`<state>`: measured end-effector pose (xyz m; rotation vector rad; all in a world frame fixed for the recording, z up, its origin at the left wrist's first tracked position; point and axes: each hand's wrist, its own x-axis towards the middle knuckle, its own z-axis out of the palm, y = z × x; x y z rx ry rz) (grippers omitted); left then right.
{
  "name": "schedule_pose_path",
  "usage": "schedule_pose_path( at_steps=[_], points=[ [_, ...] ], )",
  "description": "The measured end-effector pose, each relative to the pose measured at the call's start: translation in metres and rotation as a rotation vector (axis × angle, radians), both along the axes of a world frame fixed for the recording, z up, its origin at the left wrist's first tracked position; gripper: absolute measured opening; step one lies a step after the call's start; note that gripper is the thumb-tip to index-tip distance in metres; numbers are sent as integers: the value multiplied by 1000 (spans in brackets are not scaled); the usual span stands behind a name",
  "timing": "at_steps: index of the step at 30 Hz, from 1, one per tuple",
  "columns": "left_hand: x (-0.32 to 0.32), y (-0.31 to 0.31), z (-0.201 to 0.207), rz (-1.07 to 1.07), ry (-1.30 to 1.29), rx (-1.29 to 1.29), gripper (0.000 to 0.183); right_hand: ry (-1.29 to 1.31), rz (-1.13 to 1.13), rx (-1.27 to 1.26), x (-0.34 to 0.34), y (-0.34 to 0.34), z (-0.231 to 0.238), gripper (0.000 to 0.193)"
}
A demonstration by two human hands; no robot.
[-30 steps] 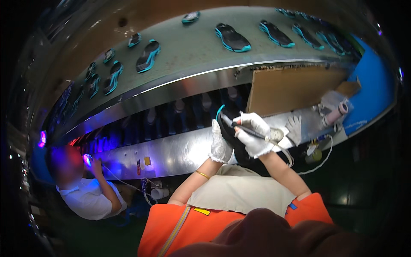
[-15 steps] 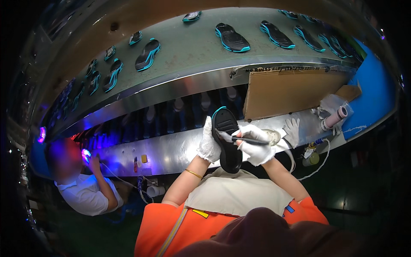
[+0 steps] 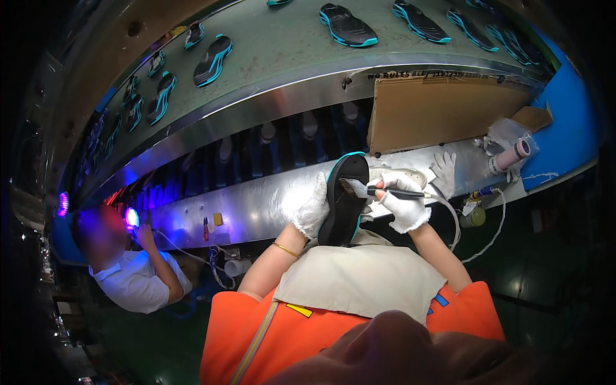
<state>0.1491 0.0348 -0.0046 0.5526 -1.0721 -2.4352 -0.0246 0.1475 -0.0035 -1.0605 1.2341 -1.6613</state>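
Black teal-edged shoe sole (image 3: 342,210), left hand (image 3: 313,206) clasping its side, right hand (image 3: 405,209) pinching a brush (image 3: 408,194), bristles over the sole

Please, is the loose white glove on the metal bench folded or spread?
Spread: the glove lies on the bench with its separate fingers visible.

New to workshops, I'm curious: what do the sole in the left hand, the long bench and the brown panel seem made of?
The sole looks like foam or rubber, matte black with a turquoise rim; which, I can't tell. The bench seems smooth metal, given its silvery sheen. The panel is probably cardboard: dull, brown and flat.
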Motion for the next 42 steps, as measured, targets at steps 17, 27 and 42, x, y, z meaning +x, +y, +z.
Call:
schedule_pose_path(
  at_steps=[17, 27, 42],
  points=[
    [-10, 1, 3, -87, 111, 253, 87, 55, -47, -114, 10, -11, 6, 10],
    [-26, -14, 20, 225, 244, 174, 102, 137, -75, -229, 19, -30, 22, 8],
    [-25, -54, 16, 102, 837, 210, 110, 39, 118, -217, 40, -30, 33, 10]
  ],
)
